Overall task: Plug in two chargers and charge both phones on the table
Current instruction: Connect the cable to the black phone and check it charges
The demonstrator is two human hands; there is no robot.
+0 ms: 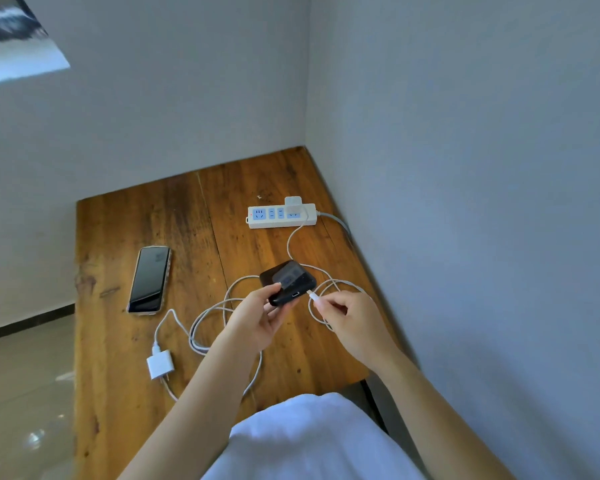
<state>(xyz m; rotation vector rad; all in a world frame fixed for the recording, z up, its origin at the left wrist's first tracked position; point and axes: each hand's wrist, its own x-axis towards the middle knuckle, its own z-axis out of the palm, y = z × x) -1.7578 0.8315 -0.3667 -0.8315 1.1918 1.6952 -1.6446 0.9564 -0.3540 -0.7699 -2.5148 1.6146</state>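
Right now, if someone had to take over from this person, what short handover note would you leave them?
Left hand holds the black phone above the table. Right hand pinches the cable plug beside the phone's port, not yet in.
Done: one charger sits in the power strip.
Left: plug in this phone; put the second charger, lying loose, into the strip; connect the other phone, lying flat at the left.

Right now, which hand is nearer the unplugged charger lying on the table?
Left. The left hand, holding the black phone, is just right of the unplugged charger; the right hand, pinching the cable plug, is farther right.
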